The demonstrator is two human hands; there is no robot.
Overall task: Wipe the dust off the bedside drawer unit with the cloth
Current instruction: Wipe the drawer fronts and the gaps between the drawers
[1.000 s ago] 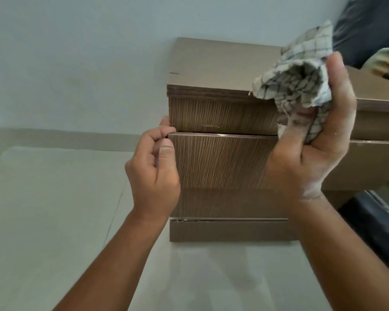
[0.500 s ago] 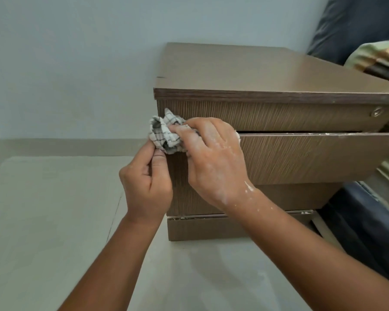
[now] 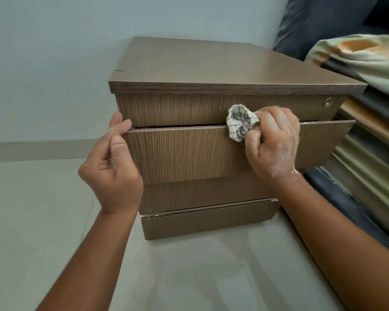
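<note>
A brown wood-grain bedside drawer unit (image 3: 211, 68) stands on the floor against a pale wall. Its middle drawer (image 3: 184, 153) is pulled out a little, leaving a dark gap along its top edge. My right hand (image 3: 274, 142) is closed around a bunched white checked cloth (image 3: 240, 122), which is pressed against the top edge of that drawer, right of centre. My left hand (image 3: 111, 162) grips the left top corner of the same drawer front with its fingertips. White dust marks my right hand and wrist.
A bed with a dark mattress (image 3: 337, 19) and a striped green and orange blanket (image 3: 364, 55) lies close on the right. A round lock (image 3: 327, 102) sits at the top drawer's right end. Pale floor (image 3: 32, 209) spreads to the left and front.
My right hand came down from the unit's top with the cloth, reached the drawer's left top edge, then slid right along it. My left hand stayed on the drawer's left corner.
</note>
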